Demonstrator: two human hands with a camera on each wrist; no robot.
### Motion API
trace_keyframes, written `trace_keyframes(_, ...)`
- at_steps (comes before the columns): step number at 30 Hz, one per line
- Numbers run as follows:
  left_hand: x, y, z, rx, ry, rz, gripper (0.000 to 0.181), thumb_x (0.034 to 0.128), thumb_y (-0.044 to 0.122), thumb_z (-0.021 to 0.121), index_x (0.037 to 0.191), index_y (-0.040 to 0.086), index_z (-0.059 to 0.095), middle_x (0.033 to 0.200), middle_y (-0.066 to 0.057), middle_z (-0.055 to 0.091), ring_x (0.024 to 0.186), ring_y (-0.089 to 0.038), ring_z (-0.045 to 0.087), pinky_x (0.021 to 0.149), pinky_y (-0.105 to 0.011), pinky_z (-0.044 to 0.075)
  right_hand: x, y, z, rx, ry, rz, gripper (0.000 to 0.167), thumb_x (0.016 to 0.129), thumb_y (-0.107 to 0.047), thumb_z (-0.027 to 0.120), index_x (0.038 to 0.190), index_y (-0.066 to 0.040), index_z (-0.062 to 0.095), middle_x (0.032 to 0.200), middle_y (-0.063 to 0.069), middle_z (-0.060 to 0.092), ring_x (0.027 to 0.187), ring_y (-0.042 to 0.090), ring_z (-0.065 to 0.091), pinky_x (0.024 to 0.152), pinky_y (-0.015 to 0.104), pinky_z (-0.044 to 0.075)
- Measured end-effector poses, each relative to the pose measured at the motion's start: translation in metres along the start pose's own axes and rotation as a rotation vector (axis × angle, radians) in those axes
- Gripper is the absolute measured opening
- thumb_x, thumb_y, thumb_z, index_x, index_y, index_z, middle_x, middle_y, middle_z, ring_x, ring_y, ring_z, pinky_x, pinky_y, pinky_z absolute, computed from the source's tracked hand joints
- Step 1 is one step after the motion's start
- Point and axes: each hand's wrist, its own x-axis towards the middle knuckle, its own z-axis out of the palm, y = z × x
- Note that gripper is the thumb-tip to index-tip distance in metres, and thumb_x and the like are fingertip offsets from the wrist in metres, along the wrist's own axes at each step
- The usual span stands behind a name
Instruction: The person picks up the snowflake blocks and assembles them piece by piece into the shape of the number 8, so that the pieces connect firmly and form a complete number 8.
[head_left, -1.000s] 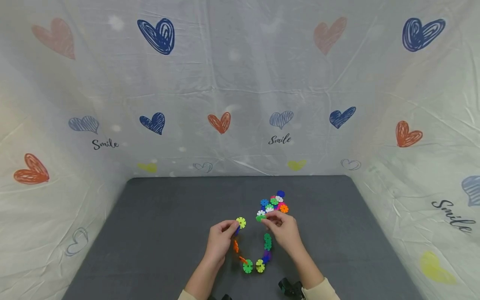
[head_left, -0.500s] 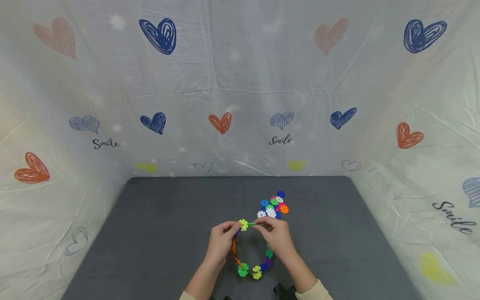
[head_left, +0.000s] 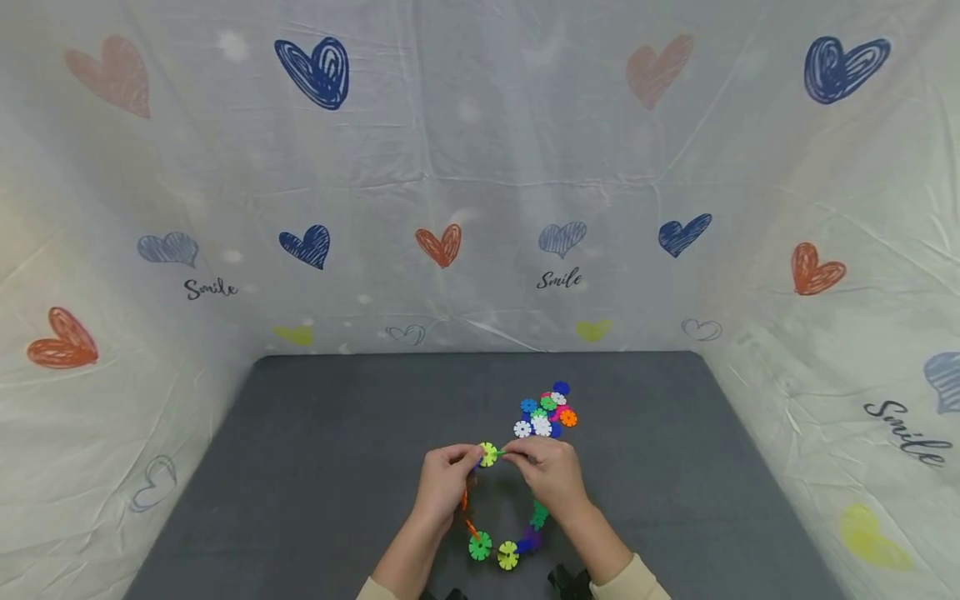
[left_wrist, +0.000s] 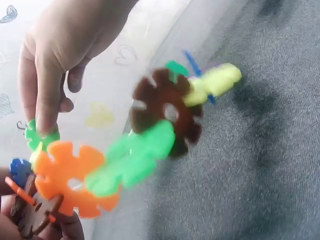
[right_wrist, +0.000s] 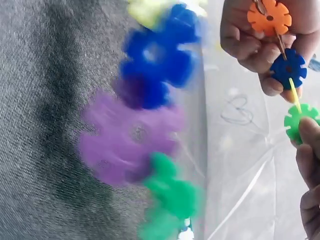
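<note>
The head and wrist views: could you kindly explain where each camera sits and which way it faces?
Head: worn on the head, facing forward and down at the table; left hand, right hand and forearms show.
Left wrist: on that wrist, facing the disc chain; left hand at lower left, right hand at upper left.
Right wrist: on that wrist, facing a stretch with a purple disc; right hand at right edge, left hand above.
Both wrist views show the green disc in the right hand.

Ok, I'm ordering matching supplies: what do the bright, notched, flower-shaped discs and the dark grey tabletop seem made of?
The notched, flower-shaped discs look like smooth moulded plastic: solid colours, cleanly cut slots. The dark grey tabletop appears covered in matte fabric, perhaps felt, given its speckled, fibrous-looking grain in the wrist views.
</note>
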Motion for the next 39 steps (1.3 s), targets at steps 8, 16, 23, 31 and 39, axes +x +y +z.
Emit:
trace_keyframes(8, 0.001, 0.003, -0.004, 0.035, -0.066, 0.033, 0.027, 0.0965, 0.027, 0.07, 0.096, 0.001, 0.077, 0.08, -0.011, 0.064, 0.065, -0.016, 0.057, 0.061, -0.029, 0.05, 0.001, 0.002, -0.002, 0.029, -0.027, -0.021, 0.02, 0.068, -0.002, 0.09, 0.082, -0.011, 0.08, 0.081, -0.001, 0.077, 0.069, 0.008, 0.071, 0.065, 0.018, 0.056)
trace_keyframes(16, 0.002, 0.004, -0.006, 0.11, -0.217, 0.053, 0.024, 0.0966, 0.022, 0.068, 0.09, 0.0, 0.076, 0.067, 0.0, 0.063, 0.053, -0.011, 0.045, 0.05, -0.027, 0.042, 0.008, 0.01, -0.014, 0.023, -0.195, 0.032, 0.011, 0.078, -0.01, 0.085, 0.088, -0.015, 0.08, 0.085, -0.004, 0.078, 0.07, 0.004, 0.068, 0.065, 0.02, 0.056)
trace_keyframes(23, 0.003, -0.001, -0.007, 0.107, -0.208, 0.036, 0.026, 0.0988, 0.022, 0.066, 0.092, 0.0, 0.077, 0.087, -0.018, 0.075, 0.065, -0.014, 0.055, 0.059, -0.029, 0.046, 0.013, 0.023, -0.024, 0.068, -0.338, 0.22, 0.023, 0.083, -0.011, 0.082, 0.105, -0.016, 0.078, 0.102, 0.0, 0.077, 0.075, 0.007, 0.066, 0.068, 0.025, 0.058)
trace_keyframes(31, 0.003, -0.005, -0.016, 0.006, -0.168, -0.035, 0.027, 0.1031, 0.019, 0.058, 0.098, -0.005, 0.07, 0.092, -0.017, 0.073, 0.074, -0.016, 0.064, 0.07, -0.032, 0.052, 0.014, 0.063, -0.029, 0.018, -0.265, 0.562, 0.023, 0.089, -0.011, 0.078, 0.112, -0.008, 0.076, 0.104, 0.007, 0.076, 0.086, 0.022, 0.072, 0.069, 0.032, 0.058)
trace_keyframes(39, 0.005, -0.004, -0.017, -0.146, -0.225, -0.081, 0.021, 0.1065, 0.012, 0.046, 0.1, -0.005, 0.058, 0.092, -0.016, 0.071, 0.077, -0.018, 0.069, 0.072, -0.034, 0.058, 0.011, 0.102, -0.024, -0.103, -0.199, 0.759, 0.028, 0.091, -0.017, 0.076, 0.116, -0.003, 0.073, 0.113, 0.018, 0.069, 0.095, 0.031, 0.069, 0.076, 0.044, 0.058)
